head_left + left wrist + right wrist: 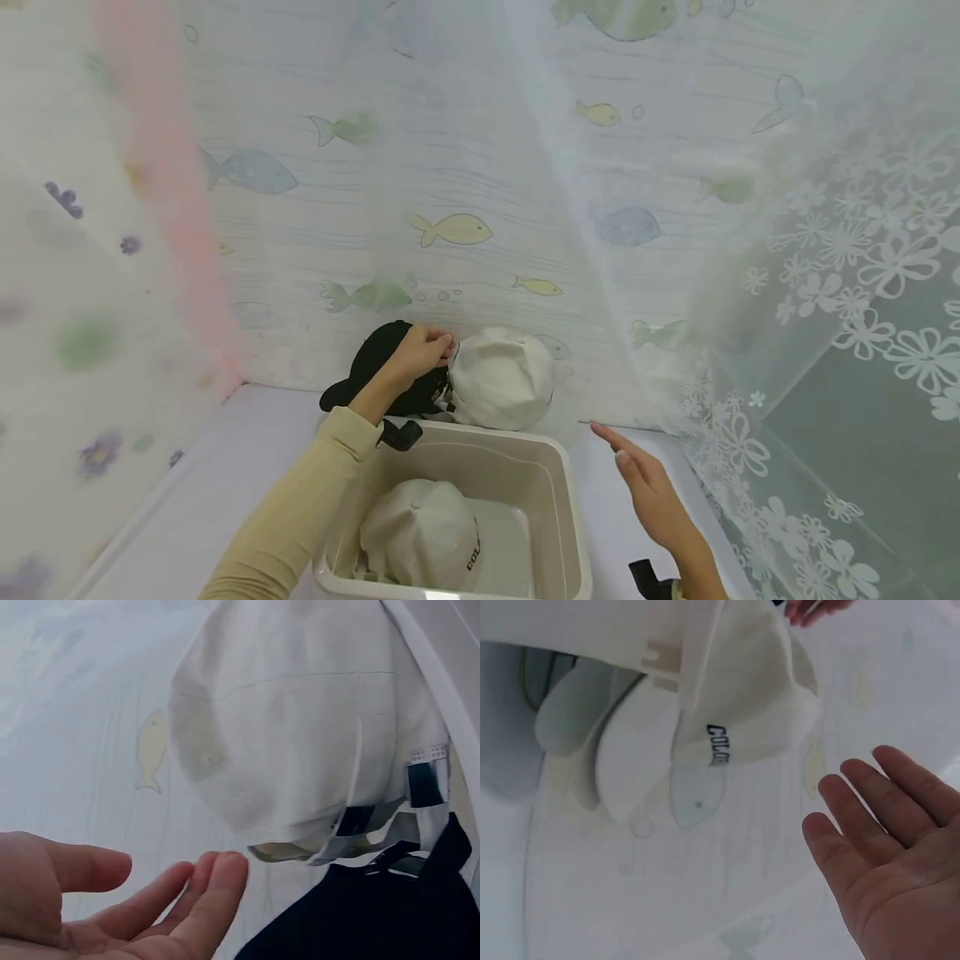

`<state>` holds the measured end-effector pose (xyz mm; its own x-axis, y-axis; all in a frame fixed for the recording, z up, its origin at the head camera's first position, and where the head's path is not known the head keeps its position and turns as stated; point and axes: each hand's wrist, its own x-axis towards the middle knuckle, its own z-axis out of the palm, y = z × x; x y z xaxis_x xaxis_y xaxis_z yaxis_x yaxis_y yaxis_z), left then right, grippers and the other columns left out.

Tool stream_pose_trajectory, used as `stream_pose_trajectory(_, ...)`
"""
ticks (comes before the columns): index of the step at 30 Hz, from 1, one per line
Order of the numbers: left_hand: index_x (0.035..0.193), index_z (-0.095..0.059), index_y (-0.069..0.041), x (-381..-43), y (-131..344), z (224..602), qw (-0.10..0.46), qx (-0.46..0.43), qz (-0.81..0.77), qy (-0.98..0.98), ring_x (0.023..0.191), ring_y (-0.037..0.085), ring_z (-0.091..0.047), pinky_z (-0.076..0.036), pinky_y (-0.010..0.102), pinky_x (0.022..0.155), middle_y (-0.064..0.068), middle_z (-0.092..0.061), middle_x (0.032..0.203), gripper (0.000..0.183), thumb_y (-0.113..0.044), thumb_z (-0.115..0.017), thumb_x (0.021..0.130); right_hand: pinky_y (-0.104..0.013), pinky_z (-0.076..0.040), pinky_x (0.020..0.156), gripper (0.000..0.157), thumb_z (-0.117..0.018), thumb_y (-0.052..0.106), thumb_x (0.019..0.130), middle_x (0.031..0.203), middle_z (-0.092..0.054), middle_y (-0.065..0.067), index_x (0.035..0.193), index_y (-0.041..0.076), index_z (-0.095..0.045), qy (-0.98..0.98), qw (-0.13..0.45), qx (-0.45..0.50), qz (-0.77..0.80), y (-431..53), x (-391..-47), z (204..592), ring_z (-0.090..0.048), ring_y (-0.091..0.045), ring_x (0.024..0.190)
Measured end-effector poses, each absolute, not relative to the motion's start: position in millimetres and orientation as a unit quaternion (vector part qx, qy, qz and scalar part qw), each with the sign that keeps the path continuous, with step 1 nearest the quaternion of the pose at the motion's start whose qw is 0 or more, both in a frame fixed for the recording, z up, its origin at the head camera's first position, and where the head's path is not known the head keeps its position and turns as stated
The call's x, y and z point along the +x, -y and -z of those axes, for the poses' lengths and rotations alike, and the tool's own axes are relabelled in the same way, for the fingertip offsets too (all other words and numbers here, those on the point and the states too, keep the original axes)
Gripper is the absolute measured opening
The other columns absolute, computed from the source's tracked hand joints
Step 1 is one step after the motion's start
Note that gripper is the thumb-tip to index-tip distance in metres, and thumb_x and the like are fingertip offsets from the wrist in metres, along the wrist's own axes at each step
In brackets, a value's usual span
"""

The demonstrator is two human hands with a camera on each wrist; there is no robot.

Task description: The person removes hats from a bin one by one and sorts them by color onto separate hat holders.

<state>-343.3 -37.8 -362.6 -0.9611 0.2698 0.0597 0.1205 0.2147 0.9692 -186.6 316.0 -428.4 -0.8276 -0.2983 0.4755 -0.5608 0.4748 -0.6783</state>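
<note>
Behind the bin, a black baseball cap (372, 358) and a white cap (504, 379) sit side by side against the wall. My left hand (418, 357) reaches over the black cap, close to the white cap's back edge. In the left wrist view, its thumb and fingers (225, 874) stand apart with nothing between them, near the white cap's strap opening. Held out right of the bin, my right hand (648, 496) has its fingers extended and holds nothing. Dark letters mark the front of the white cap (750, 697) in the right wrist view.
A beige plastic bin (491, 439) stands in front of the caps, with another white cap (420, 533) inside, its lettered front facing right. Sheer curtains printed with fish and flowers (900, 258) enclose the white surface (240, 467) on the back and both sides.
</note>
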Motion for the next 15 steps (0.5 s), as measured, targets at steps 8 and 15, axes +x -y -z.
stream_pose_trajectory(8, 0.144, -0.042, 0.016, -352.5, 36.4, 377.4, 0.141, 0.104, -0.597, -0.783, 0.128, 0.04, -0.056, -0.047, 0.043, 0.11, 0.032, -0.053, 0.138, 0.043, -0.008, -0.036, 0.109, -0.045, -0.032, 0.12, 0.059, -0.025, 0.035, 0.114, 0.156, -0.039, -0.029, 0.151, -0.009, -0.038, 0.811, 0.02, 0.09, -0.578, -328.0, -252.9, 462.6, -0.036, -0.038, 0.147)
stream_pose_trajectory(15, 0.146, -0.04, 0.017, -360.9, 31.5, 385.2, 0.131, 0.101, -0.606, -0.778, 0.133, 0.041, -0.052, -0.043, 0.047, 0.114, 0.033, -0.048, 0.145, 0.045, -0.008, -0.038, 0.108, -0.058, -0.021, 0.123, 0.064, -0.022, 0.032, 0.114, 0.158, -0.021, -0.04, 0.152, -0.02, -0.02, 0.753, -0.051, -0.024, -0.656, -320.7, -294.6, 492.8, -0.021, -0.052, 0.149)
